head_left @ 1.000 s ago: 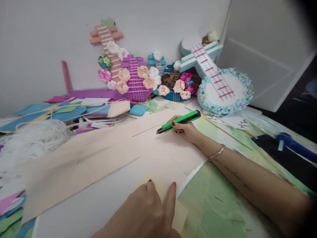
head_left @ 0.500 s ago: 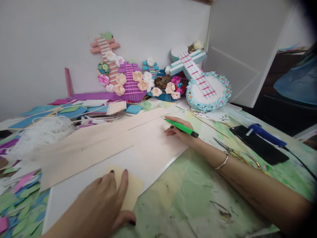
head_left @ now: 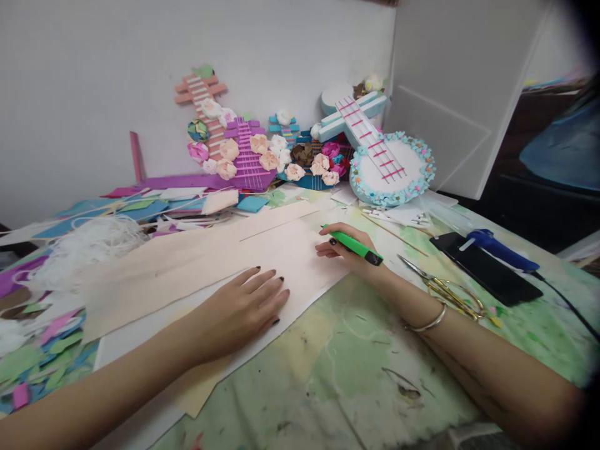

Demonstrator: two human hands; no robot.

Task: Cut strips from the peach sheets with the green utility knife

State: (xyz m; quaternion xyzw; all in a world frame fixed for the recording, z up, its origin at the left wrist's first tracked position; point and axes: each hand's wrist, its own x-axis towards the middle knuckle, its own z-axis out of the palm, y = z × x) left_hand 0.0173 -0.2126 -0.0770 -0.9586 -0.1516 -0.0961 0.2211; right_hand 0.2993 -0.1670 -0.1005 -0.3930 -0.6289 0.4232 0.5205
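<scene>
Hand L (head_left: 255,303): palm dn, unclenched, on peach sheet (head_left: 164,269) | hand R (head_left: 360,235): arm extd, gripping grn cutter (head_left: 350,242)

The left hand (head_left: 244,304) hides a part of the peach sheet (head_left: 169,269); the green cutter's (head_left: 354,244) tip is too small to tell; the right edge cuts the black cable (head_left: 564,300).

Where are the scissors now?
In the head view, the scissors lie on the table at right, between the right forearm and the black slab.

Gold-handled scissors (head_left: 435,285): four o'clock
Black slab (head_left: 497,276): three o'clock, overlapped by blue corded tool (head_left: 500,250)
White string (head_left: 91,250): nine o'clock, tangled
Blue-rimmed banjo model (head_left: 409,157): two o'clock
Coloured scraps (head_left: 60,344): eight o'clock
</scene>
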